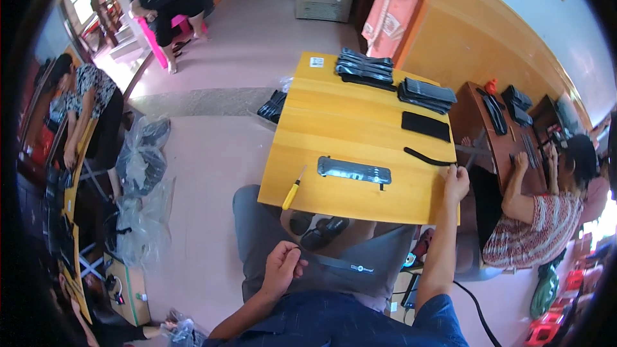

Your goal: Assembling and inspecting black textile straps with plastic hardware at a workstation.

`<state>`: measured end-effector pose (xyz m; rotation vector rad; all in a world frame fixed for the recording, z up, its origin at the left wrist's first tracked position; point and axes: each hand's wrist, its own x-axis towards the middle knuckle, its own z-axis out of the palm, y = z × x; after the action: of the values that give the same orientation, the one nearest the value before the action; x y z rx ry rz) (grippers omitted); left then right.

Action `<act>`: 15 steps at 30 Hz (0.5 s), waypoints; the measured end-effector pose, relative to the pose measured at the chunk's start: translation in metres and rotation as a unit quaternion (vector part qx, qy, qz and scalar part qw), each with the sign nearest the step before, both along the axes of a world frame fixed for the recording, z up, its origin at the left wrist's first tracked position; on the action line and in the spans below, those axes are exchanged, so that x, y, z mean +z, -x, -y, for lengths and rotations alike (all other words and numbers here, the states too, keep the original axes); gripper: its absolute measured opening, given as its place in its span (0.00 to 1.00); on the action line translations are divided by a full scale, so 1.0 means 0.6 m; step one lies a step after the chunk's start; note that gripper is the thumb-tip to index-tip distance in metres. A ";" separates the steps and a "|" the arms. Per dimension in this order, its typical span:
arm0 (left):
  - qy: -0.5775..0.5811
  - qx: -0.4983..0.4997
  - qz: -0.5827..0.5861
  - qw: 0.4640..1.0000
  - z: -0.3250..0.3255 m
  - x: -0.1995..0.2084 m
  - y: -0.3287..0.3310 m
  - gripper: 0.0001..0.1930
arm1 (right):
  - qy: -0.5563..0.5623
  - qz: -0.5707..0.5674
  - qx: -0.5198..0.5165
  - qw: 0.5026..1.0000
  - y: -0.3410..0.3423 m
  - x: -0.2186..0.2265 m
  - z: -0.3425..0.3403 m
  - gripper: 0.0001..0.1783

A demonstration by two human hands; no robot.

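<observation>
My right hand (456,184) is at the table's right edge, its fingers closed on the end of a narrow black strap (425,157) that lies curved on the tabletop. Over my lap, my left hand (283,268) is closed at one end of a dark grey strap (334,262) with a small white mark. A flat pack of grey-black straps (354,170), glossy on top, lies across the near part of the table, a short black tab sticking out below it. Left of it is a yellow-handled screwdriver (292,194), its tip pointing away from me.
On the yellow table (308,109) stand two stacks of dark strap packs (364,66) (426,94) and a flat black piece (425,126). A person (533,212) works at a brown table to the right; others sit at left. Plastic bags (143,160) lie on the floor.
</observation>
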<state>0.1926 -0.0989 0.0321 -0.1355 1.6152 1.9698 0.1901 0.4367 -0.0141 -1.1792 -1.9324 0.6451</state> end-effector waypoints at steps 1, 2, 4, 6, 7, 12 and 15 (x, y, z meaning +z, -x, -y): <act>-0.005 0.002 0.008 1.000 0.009 0.000 -0.004 0.06 | 0.001 0.001 0.021 1.000 0.012 0.004 0.017 0.17; -0.009 0.009 0.011 1.000 0.009 -0.001 -0.004 0.06 | 0.009 0.041 0.021 0.999 0.002 0.012 0.011 0.17; 0.003 -0.023 0.001 1.000 0.010 -0.009 -0.001 0.06 | 0.015 0.084 0.026 0.996 -0.012 0.013 0.002 0.17; 0.006 -0.036 -0.004 0.999 0.009 -0.013 0.004 0.06 | -0.031 0.126 -0.002 0.992 -0.022 0.013 -0.003 0.19; 0.012 -0.055 -0.010 0.998 0.010 -0.016 0.004 0.07 | 0.006 0.111 0.007 0.994 -0.026 0.013 -0.004 0.21; 0.004 -0.110 -0.020 0.994 0.018 -0.039 0.002 0.09 | -0.004 -0.076 0.080 0.994 -0.082 -0.023 0.028 0.21; 0.009 -0.171 -0.028 0.985 0.027 -0.053 0.004 0.10 | -0.061 -0.175 0.059 0.981 -0.138 -0.032 0.081 0.19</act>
<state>0.1901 -0.1150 0.0002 0.1813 1.5717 1.7067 0.2726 0.3881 -0.0336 -0.8164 -1.7229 0.7320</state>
